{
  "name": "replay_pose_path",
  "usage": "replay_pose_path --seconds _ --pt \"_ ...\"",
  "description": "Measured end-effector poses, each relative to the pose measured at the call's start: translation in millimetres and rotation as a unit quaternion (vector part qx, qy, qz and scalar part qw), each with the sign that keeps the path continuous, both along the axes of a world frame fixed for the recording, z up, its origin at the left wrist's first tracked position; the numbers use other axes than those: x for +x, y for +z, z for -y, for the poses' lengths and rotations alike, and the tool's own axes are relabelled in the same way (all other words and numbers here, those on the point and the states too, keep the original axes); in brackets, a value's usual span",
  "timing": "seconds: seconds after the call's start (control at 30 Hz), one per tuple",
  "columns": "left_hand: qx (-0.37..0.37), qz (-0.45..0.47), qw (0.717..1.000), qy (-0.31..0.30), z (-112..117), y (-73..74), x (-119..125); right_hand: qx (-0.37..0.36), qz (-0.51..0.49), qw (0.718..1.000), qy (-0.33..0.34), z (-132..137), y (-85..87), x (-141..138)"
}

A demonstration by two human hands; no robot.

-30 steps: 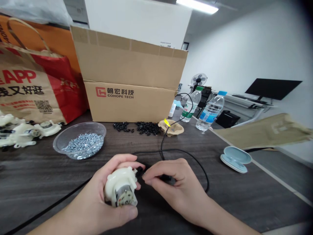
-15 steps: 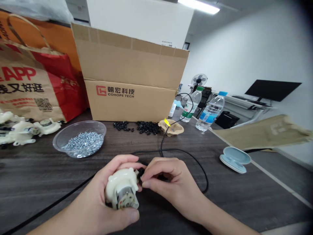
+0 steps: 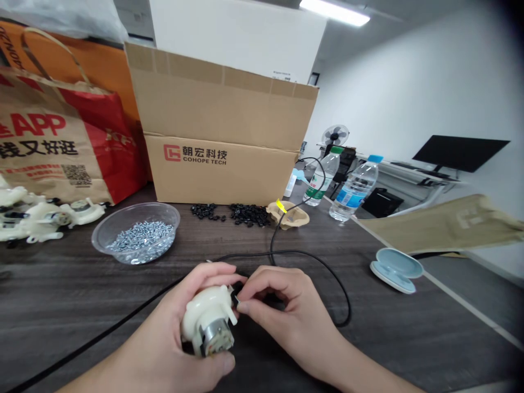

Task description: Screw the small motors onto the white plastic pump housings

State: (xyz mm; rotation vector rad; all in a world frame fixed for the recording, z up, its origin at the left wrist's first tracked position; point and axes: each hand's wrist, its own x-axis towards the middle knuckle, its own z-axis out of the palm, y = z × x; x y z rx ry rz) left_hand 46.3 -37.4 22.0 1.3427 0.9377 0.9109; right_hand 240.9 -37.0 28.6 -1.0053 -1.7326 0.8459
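A white plastic housing (image 3: 207, 311) with a small silver motor (image 3: 216, 337) in it rests in my left hand (image 3: 186, 327), whose fingers and thumb wrap round it. On its right side, my right hand (image 3: 282, 305) pinches a small black part (image 3: 235, 293) between thumb and forefinger. That black part touches the housing's side, and the fingertips partly hide it. Beyond my hands a clear plastic bowl (image 3: 100, 240) holds many small silver screws (image 3: 143, 237). Small black parts (image 3: 249, 214) lie in two piles to its right.
More white housings (image 3: 43, 221) sit at the far left. A black cable (image 3: 303, 251) loops across the dark table. Behind stand a cardboard box (image 3: 221, 174), a paper bag (image 3: 61, 142) and two water bottles (image 3: 354, 188). A light-blue case (image 3: 395, 270) lies open at right.
The housing has tilted slightly in my left hand and shifted a little to the right. My right hand keeps its pinch at the housing's side. The whole view has shifted slightly.
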Motion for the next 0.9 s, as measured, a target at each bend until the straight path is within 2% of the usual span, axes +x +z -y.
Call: replay_pose_path --seconds 0.2,0.33,0.47,0.6,0.73,0.9 --pt "0.014 0.012 1.000 0.016 1.7 -1.1 1.8 -0.013 0.004 1.000 -0.016 2.6 2.1 -1.2" --pt "0.011 0.033 0.999 -0.012 -1.1 -4.9 0.7 -0.011 -0.007 1.000 -0.017 3.3 0.9 -2.6" --pt "0.006 0.031 0.999 -0.007 -0.2 -4.0 1.1 -0.055 -0.040 0.997 -0.027 2.3 -0.1 -3.5" --pt "-0.006 0.026 1.000 0.015 4.0 0.8 2.6 -0.100 -0.099 0.990 -0.003 0.6 0.7 -4.4" --pt "0.029 0.013 0.999 0.013 3.2 -1.8 1.6 -0.098 -0.088 0.991 0.016 0.0 -0.4 -3.5" --pt "0.093 -0.003 0.995 -0.019 -0.8 -14.1 -3.1 -0.110 -0.082 0.990 0.039 -0.4 -1.8 -0.1"
